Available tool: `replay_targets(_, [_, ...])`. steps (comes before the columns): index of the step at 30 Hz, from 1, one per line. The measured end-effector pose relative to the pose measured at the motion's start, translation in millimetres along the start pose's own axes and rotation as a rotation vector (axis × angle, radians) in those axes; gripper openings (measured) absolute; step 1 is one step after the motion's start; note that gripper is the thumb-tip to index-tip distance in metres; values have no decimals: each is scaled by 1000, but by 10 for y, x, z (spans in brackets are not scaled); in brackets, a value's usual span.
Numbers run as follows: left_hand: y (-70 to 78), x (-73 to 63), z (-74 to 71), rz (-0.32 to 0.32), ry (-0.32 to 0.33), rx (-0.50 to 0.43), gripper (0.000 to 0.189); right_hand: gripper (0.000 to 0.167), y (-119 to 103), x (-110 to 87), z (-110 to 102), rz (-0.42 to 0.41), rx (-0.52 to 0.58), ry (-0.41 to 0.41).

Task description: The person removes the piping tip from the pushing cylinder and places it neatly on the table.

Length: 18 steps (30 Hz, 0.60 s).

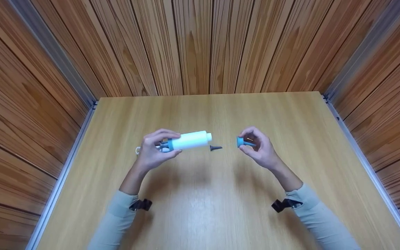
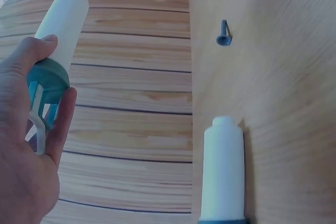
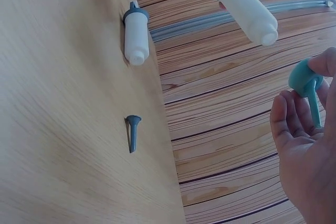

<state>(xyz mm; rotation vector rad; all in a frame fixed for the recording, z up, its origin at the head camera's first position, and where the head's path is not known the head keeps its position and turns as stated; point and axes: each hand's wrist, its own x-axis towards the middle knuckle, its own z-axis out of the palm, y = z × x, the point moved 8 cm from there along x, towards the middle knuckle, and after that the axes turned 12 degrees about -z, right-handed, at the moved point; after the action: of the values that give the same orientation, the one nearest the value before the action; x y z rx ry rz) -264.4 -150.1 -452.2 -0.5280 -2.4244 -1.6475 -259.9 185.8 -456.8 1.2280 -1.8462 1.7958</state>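
Observation:
My left hand [image 1: 155, 147] grips a white cylindrical bottle [image 1: 193, 139] round its teal collar, thumb on one side and fingers on the other. A pale curved handle [image 2: 37, 124] shows beyond that collar, partly hidden by the palm. Its narrower neck [image 3: 269, 38] is bare and faces my right hand. Between thumb and fingertips, my right hand [image 1: 260, 149] pinches a teal nozzle cap [image 1: 240, 141], its thin spout [image 3: 313, 106] pointing back towards the palm. The nozzle cap and bottle neck are apart, both held above the table.
A second white bottle [image 3: 136, 38] with a dark blue collar lies on the wooden table [image 1: 193, 208]. Beyond its neck end lies a dark nozzle [image 1: 216, 148]. Wood-plank walls [image 1: 196, 48] and metal rails [image 1: 366, 159] bound the table.

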Motion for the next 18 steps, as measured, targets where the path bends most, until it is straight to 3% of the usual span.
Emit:
replay_targets(7, [-97, -65, -169, -26, 29, 1, 41, 33, 23, -25, -16, 8, 1, 9])
replay_targets(18, [-402, -254, -422, -188, 102, 33, 43, 34, 29, -44, 1, 19, -9, 8])
